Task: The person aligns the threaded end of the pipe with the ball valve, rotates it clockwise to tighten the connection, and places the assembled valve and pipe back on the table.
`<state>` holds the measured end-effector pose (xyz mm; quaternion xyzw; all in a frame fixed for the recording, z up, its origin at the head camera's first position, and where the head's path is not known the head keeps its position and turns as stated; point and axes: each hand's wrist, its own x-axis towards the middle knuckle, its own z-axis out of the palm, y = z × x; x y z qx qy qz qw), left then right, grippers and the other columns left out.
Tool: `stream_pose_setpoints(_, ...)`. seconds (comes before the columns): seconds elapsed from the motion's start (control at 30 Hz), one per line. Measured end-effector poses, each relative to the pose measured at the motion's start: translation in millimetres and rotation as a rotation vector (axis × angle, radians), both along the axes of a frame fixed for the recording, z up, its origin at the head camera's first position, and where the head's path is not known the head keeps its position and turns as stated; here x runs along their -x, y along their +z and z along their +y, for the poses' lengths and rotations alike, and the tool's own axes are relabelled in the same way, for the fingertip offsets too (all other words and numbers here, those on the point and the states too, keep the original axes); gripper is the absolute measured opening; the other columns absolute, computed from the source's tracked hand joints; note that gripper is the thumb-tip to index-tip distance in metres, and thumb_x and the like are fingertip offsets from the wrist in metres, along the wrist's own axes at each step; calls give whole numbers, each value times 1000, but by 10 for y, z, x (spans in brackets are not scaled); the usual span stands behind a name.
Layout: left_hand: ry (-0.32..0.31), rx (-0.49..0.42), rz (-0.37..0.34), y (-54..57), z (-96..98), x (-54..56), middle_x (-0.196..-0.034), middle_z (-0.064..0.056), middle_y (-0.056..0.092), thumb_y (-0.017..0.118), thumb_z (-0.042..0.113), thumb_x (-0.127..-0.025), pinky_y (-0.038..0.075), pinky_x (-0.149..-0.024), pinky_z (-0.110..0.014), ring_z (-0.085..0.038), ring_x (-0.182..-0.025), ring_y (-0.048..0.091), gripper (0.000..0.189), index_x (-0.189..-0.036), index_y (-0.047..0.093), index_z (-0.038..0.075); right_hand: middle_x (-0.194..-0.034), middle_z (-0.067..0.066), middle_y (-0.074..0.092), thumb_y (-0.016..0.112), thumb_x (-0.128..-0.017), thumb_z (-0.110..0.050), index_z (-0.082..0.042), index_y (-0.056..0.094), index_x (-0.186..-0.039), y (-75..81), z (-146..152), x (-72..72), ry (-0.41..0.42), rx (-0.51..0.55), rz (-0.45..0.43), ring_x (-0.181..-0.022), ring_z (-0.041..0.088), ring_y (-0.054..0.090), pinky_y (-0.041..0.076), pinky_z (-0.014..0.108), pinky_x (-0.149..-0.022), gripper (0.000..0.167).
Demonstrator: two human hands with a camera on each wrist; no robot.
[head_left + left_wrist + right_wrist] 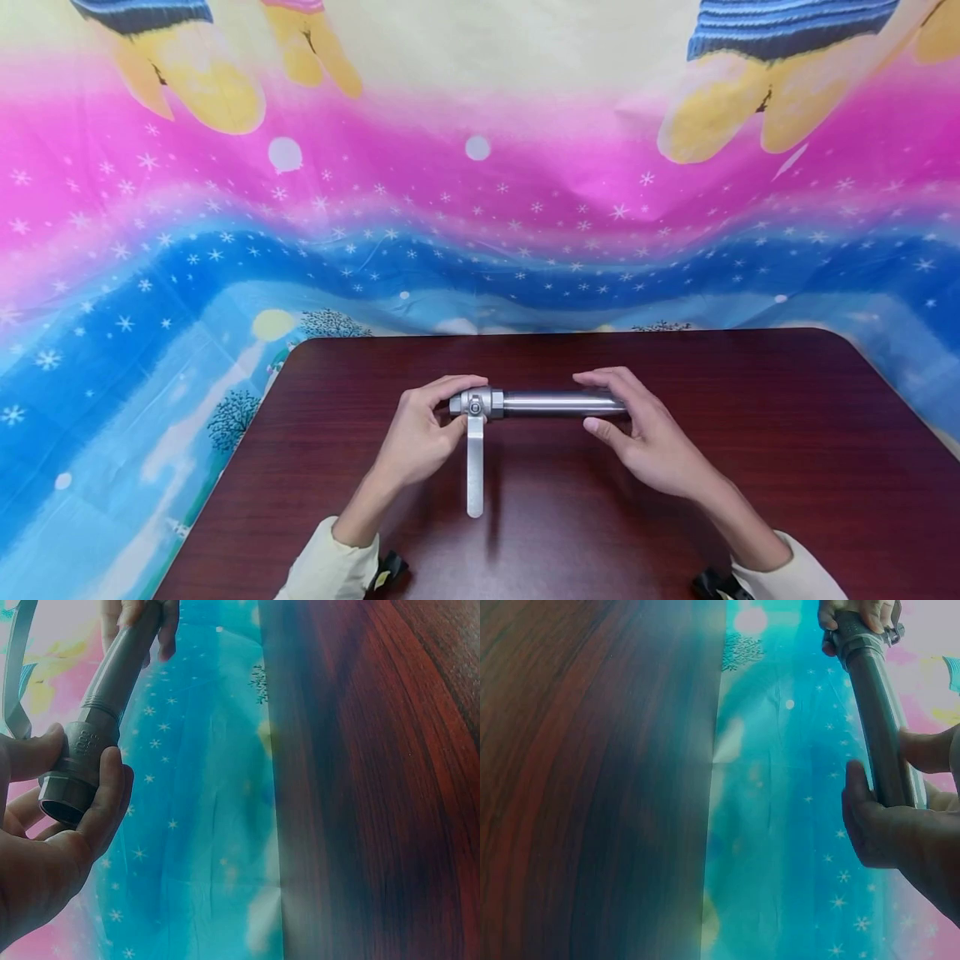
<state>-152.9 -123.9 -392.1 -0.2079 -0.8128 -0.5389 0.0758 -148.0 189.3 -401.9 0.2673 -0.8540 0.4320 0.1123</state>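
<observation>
A steel ball valve (486,398) is joined at a hex collar to a smooth metal pipe (555,404), both held level above the table. From the valve a flat lever handle (475,471) points toward me. My left hand (412,437) grips the valve body between thumb and fingers. The valve's open threaded end (66,811) faces the palm in the left wrist view. Around the pipe's far right end curls my right hand (656,446), its thumb against the metal in the right wrist view. That end of the pipe is partly hidden by the hand.
A dark red-brown wooden table (585,533) with rounded back corners lies below. Behind and beside it hangs a colourful printed cloth (480,200) with snowflakes. Dark straps or mounts (390,571) show near the pale sleeves (330,567).
</observation>
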Motion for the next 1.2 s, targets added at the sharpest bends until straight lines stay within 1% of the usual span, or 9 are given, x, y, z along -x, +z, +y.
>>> stream_pose_setpoints(0.1, 2, 3, 3, -2, 3, 0, -124, -10, 77, 63, -18, -84, 57, -74, -25, -17, -91, 67, 57, -130, 77, 13, -141, 1, 58, 75, -91, 9, -22, 63, -143, 2, -13, -20, -7, 9, 22, -114, 4, 51, 45, 20, -69, 62)
stream_pose_setpoints(0.17, 3, 6, 6, -1, 3, -2, -124, -10, 77, 64, -18, -84, 57, -74, -24, -17, -91, 67, 57, -130, 77, 13, -139, 1, 58, 76, -89, 12, -21, 65, -139, 5, -23, -27, -13, 17, 44, -119, 4, 50, 44, 18, -78, 61)
stream_pose_setpoints(0.27, 3, 10, 9, 2, 5, -2, -123, -10, 77, 63, -18, -84, 56, -74, -24, -17, -91, 67, 57, -130, 77, 13, -132, -1, 62, 77, -88, 12, -22, 69, -134, 4, -30, -34, -31, 13, 60, -117, 5, 54, 42, 15, -90, 58)
stream_pose_setpoints(0.33, 2, 9, 6, 5, 6, -4, -124, -10, 77, 63, -18, -84, 56, -74, -24, -17, -90, 67, 57, -130, 77, 13, -129, -2, 64, 77, -88, 12, -22, 70, -132, -1, -27, -33, -37, 10, 63, -114, 5, 56, 42, 14, -92, 56)
stream_pose_setpoints(0.43, 3, 9, 2, 13, 6, -7, -124, -10, 77, 63, -18, -85, 55, -73, -23, -17, -90, 67, 57, -130, 77, 13, -127, -2, 66, 77, -89, 11, -21, 71, -132, -6, -14, -23, -39, 7, 57, -112, 5, 58, 43, 14, -91, 54)
stream_pose_setpoints(0.63, 7, 15, 7, 29, 3, -8, -123, -10, 77, 62, -18, -84, 54, -73, -21, -18, -91, 66, 57, -130, 77, 13, -127, -5, 67, 76, -91, 9, -21, 71, -134, -4, 6, -5, -39, 1, 32, -105, 4, 59, 47, 16, -84, 52)
stream_pose_setpoints(0.87, 8, 16, 11, 36, -1, -4, -123, -9, 77, 62, -18, -84, 54, -73, -23, -18, -91, 66, 57, -130, 77, 13, -125, 0, 67, 71, -95, 10, -18, 69, -138, -1, 14, 11, 8, 36, -11, -81, 7, 67, 58, 23, -72, 51)
stream_pose_setpoints(1.1, 5, 10, 5, 26, -7, -2, -124, -10, 77, 62, -18, -84, 56, -74, -26, -18, -91, 67, 57, -130, 77, 13, -124, 0, 67, 68, -99, 6, -18, 69, -139, -6, 14, 11, 18, 25, -12, -84, 7, 70, 59, 24, -74, 47)
stream_pose_setpoints(1.2, 6, 10, 5, 21, -8, -3, -124, -10, 77, 63, -18, -84, 57, -74, -27, -17, -92, 67, 57, -130, 77, 13, -126, -2, 68, 70, -98, 3, -21, 68, -140, 3, 7, 4, -1, 0, -1, -89, 5, 65, 54, 22, -76, 48)
